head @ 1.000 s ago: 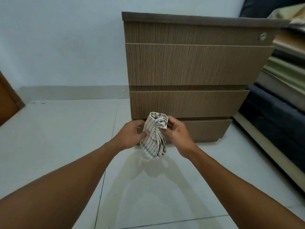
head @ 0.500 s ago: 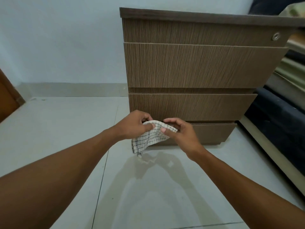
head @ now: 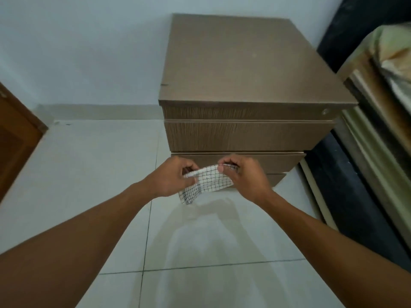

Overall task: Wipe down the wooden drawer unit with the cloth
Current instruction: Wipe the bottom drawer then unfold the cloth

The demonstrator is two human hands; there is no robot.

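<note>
A brown wooden drawer unit [head: 244,63] stands on the tiled floor against the pale wall, its flat top and several drawer fronts in view. A white cloth [head: 206,183] with a dark grid pattern is stretched between both hands in front of the lower drawers. My left hand [head: 171,178] pinches its left edge. My right hand [head: 242,174] pinches its upper right corner. A loose corner of the cloth hangs down toward the floor. The cloth does not touch the unit.
A stack of mattresses and bedding [head: 378,130] sits close to the unit's right side. A brown wooden door [head: 15,134] is at the far left. Glossy white floor tiles [head: 89,174] spread to the left and in front.
The view has risen, so the unit's top now shows. The bunched, hanging cloth has been spread out flat between both hands.
</note>
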